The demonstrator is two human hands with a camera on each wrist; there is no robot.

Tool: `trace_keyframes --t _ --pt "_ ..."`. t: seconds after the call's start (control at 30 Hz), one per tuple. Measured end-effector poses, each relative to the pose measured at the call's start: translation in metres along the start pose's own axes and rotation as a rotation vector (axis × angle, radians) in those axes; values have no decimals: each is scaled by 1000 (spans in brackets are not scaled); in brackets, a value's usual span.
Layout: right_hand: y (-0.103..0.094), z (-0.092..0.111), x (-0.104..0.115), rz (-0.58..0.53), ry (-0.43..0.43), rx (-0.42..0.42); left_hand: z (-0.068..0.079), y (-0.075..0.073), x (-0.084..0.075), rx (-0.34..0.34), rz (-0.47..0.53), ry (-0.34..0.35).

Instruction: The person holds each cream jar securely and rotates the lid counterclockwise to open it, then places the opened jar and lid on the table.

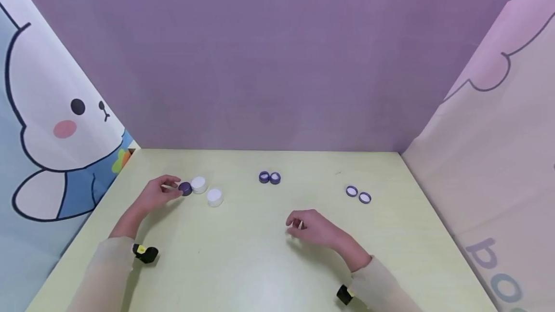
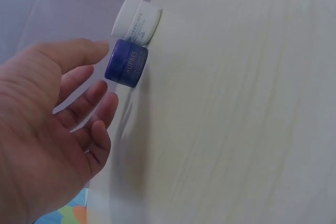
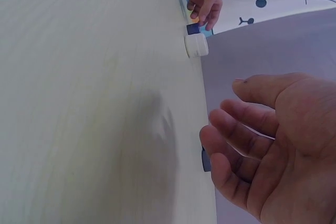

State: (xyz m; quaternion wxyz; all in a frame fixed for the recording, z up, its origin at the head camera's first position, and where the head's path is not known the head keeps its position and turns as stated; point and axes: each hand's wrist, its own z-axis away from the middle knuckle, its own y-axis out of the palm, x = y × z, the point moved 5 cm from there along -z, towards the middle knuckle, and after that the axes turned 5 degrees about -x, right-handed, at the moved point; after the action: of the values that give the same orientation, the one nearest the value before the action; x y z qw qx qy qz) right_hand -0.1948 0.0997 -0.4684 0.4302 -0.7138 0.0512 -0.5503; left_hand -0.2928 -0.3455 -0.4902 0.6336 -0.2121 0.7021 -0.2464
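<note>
A small dark-purple cosmetic jar (image 1: 185, 188) with its lid on stands at the left of the table. My left hand (image 1: 157, 193) is right beside it, thumb tip at the lid's edge and the other fingers loosely bent. In the left wrist view, lettering shows on the purple jar (image 2: 127, 63). Touching or close behind it is a white jar (image 1: 199, 185); another white jar (image 1: 214, 197) stands nearer to me. Over the middle of the table my right hand (image 1: 313, 227) hovers with relaxed fingers, holding nothing.
Two short purple open-topped pieces (image 1: 264, 181) sit side by side at the back middle. Farther right lie two flat purple-rimmed rounds (image 1: 351, 191) with white insides. A purple panel (image 1: 269, 61) closes off the back; printed cloths hang at both sides.
</note>
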Motion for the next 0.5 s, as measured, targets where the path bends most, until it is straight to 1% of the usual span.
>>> trace_keyframes --t 0.1,0.23,0.3,0.37,0.5 --pt "5 0 1 -4 12 19 2 1 6 -3 -9 -4" --pt "6 2 1 -12 35 16 -4 7 13 7 -43 4" --pt "5 3 2 -18 41 14 -7 9 13 18 -69 7" --pt "5 4 2 -24 38 11 -11 11 14 27 -101 -4" --pt "4 5 5 4 11 -17 -15 14 11 46 -161 -29"
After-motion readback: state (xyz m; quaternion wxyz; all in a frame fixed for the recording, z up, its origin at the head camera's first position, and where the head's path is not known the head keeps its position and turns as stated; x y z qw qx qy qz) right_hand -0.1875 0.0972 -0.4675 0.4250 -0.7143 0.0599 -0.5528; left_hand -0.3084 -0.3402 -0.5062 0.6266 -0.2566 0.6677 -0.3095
